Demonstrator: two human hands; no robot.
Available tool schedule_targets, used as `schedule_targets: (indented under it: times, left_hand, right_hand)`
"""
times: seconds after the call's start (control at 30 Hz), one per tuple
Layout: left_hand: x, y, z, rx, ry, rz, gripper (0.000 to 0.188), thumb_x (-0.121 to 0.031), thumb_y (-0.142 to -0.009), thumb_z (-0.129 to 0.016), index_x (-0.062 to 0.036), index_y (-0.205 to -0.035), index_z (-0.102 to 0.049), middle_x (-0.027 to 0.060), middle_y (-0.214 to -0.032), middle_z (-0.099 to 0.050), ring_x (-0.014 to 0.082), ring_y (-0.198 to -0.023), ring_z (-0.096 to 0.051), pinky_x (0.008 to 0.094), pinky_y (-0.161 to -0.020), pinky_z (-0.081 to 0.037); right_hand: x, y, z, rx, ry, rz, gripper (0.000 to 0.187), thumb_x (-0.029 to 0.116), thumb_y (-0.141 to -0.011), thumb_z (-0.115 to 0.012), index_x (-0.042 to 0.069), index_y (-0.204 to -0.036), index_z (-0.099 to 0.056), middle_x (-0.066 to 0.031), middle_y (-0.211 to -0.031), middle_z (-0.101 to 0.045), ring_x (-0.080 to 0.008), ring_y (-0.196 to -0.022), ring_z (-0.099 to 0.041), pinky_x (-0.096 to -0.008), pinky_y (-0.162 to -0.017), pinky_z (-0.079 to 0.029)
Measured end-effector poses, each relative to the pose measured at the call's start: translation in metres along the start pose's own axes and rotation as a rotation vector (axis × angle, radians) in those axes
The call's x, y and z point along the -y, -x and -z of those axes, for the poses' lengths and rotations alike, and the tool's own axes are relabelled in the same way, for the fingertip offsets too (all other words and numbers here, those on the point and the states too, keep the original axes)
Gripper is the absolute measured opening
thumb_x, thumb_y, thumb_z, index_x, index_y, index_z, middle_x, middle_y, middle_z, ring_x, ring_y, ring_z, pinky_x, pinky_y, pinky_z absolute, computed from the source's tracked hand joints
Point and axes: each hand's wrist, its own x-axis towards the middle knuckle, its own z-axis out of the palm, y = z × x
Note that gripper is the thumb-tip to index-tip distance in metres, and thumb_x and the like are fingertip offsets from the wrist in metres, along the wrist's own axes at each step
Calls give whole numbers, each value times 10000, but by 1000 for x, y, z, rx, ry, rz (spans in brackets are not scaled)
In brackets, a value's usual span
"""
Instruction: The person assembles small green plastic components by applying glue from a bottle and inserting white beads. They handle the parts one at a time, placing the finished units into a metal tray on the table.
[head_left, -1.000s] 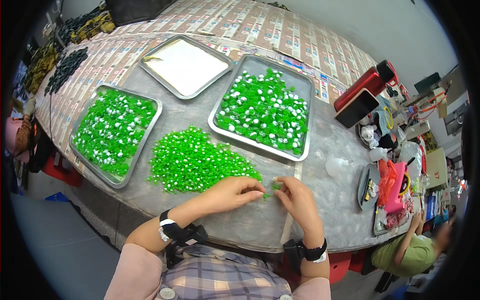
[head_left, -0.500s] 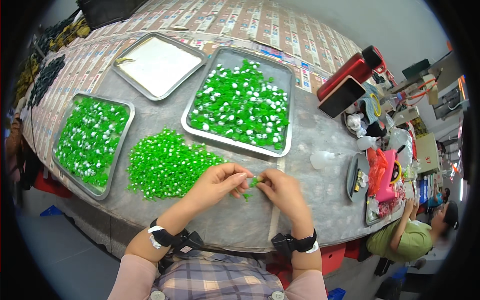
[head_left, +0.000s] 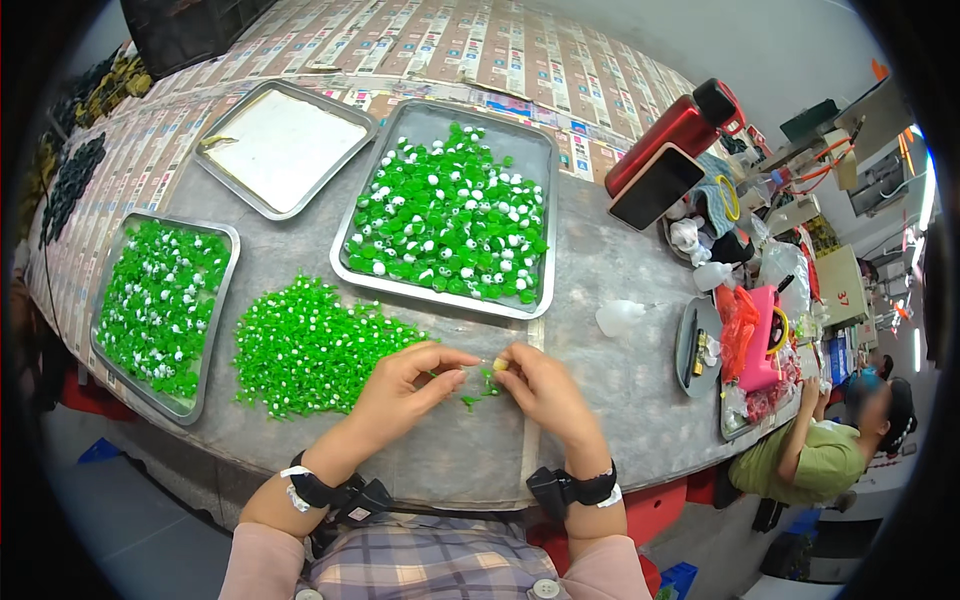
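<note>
Over the near middle of the table, my left hand (head_left: 408,388) is held with thumb and forefinger apart and nothing visible between them. Facing it, my right hand (head_left: 545,392) pinches a small pale piece (head_left: 500,365) between thumb and forefinger; its exact kind is too small to tell. A few loose green plastic bits (head_left: 470,402) lie on the table between the hands. Left of my left hand spreads a pile of small green pieces with white dots (head_left: 320,345). Beyond the hands, a large metal tray (head_left: 440,298) holds green pieces with white, eye-like beads.
Another metal tray (head_left: 222,290) of green and white pieces stands at the left, and a white-lined tray (head_left: 290,150) behind. To the right are a white squeeze bottle (head_left: 621,318), a phone (head_left: 657,186), a red flask (head_left: 665,135) and a grey dish (head_left: 690,350). A person in green (head_left: 800,455) sits far right.
My hands have drawn apart from the green piece where their fingertips nearly met. The left thumb and forefinger have parted. The whole view has shifted slightly.
</note>
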Motion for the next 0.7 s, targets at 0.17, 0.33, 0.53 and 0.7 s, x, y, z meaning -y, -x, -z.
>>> schedule_targets:
  times: [0.17,0.33,0.53,0.7]
  left_hand:
    - [-2,2,-1,30,-178,-249,291,-66,-728,-598,-148,-1008,-594,56,-832,-540,160,-754,-522,246,-656,-438]
    - [-4,3,1,80,-249,-337,230,-57,-716,-609,-139,-930,-623,39,-815,-538,156,-731,-526,246,-640,-440]
    - [3,1,3,-28,-217,-251,144,-69,-723,-609,-69,-865,-630,47,-787,-565,134,-679,-543,228,-590,-440]
    - [1,0,0,-87,20,-63,118,-17,-761,-559,5,-869,-601,53,-792,-566,101,-668,-544,216,-602,-445]
  right_hand:
    - [8,6,-1,158,-609,-150,110,121,-798,-539,33,-845,-493,23,-676,-480,-47,-578,-414,-194,-500,-336]
    - [21,4,1,312,-870,-164,118,143,-818,-529,38,-866,-500,64,-696,-455,-14,-587,-389,-167,-493,-313]
    - [15,1,-5,177,-802,-154,117,114,-808,-540,23,-877,-514,57,-702,-469,-9,-598,-401,-158,-501,-315]
    - [10,-6,0,118,-804,-132,129,119,-800,-548,32,-886,-508,49,-698,-475,-13,-573,-404,-160,-487,-309]
